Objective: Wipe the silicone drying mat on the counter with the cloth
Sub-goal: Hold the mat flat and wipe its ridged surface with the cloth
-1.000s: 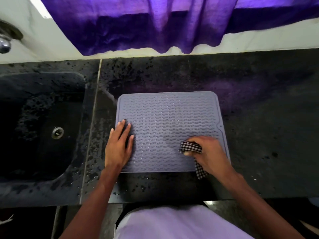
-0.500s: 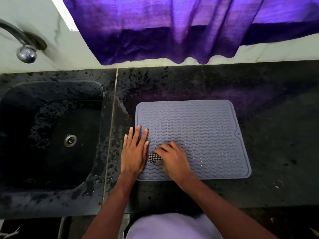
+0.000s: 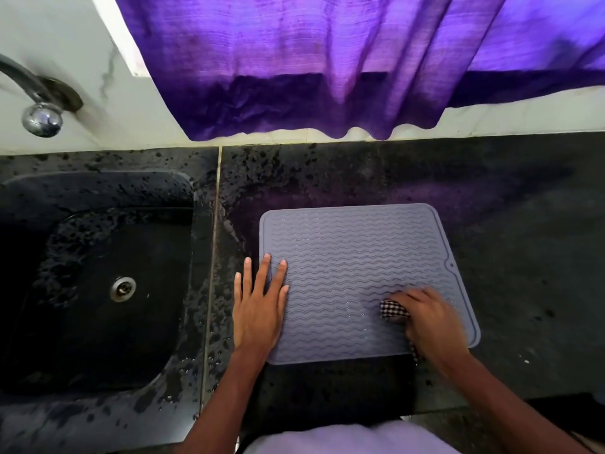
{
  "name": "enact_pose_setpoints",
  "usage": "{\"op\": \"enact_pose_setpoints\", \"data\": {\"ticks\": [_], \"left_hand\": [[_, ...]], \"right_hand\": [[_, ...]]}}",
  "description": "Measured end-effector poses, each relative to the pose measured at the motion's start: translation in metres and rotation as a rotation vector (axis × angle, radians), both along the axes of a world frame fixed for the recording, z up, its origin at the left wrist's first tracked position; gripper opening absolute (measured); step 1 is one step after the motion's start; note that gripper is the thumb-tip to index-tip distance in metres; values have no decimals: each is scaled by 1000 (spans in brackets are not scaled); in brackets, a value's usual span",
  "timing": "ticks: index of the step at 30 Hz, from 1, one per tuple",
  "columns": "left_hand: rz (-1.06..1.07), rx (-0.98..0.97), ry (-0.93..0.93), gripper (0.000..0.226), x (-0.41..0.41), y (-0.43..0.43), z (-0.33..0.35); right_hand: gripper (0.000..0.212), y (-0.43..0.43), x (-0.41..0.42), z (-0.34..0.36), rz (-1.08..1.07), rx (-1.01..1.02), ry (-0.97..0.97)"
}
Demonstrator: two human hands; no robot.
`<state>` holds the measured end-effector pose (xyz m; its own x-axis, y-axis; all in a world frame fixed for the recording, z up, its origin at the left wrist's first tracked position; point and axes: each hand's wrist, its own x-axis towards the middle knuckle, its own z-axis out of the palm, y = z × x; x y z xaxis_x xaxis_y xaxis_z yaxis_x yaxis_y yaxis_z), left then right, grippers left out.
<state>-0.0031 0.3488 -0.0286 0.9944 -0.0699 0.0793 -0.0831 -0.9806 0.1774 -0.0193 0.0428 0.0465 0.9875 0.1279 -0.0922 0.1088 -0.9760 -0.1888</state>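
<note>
While right hand (image 3: 429,319) grips cloth (image 3: 391,309), mat (image 3: 353,250) long axis runs left-right.

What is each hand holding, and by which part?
The right hand grips the checked cloth around its bunched middle; one end trails below the wrist. The left hand holds nothing, flat on the left edge of the mat.

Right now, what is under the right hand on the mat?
A checkered cloth lies under the right hand, on the grey mat. One bunched end shows by the fingers and a strip shows by the wrist. The hand covers the rest.
</note>
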Motion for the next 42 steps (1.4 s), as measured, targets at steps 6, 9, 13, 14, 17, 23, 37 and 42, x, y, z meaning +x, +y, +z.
{"op": "enact_pose_setpoints", "data": {"ticks": [6,9,13,14,17,23,37,42], "left_hand": [[-11,-114,-37,50,15,-5,11],[-83,-245,-52,47,30,-12,11],[-136,-217,-52,53,43,-19,-1],[-141,-190,-61,53,43,-20,-2],[-150,-122,-81,55,39,-19,0],[-124,-145,-63,56,38,-18,-3],[-58,-134,-45,53,43,-29,12],[-92,-132,-48,40,56,-31,17]], "right_hand": [[59,51,-3,7,-25,122,-72],[58,98,-2,5,108,228,-73],[51,135,-3,-1,181,180,-65],[52,138,-5,-4,192,144,-67],[46,135,-9,-11,203,109,-76],[47,109,-3,-5,195,77,-32],[60,-46,1,9,-166,-92,31],[54,-2,7,5,-49,190,-33]]}}
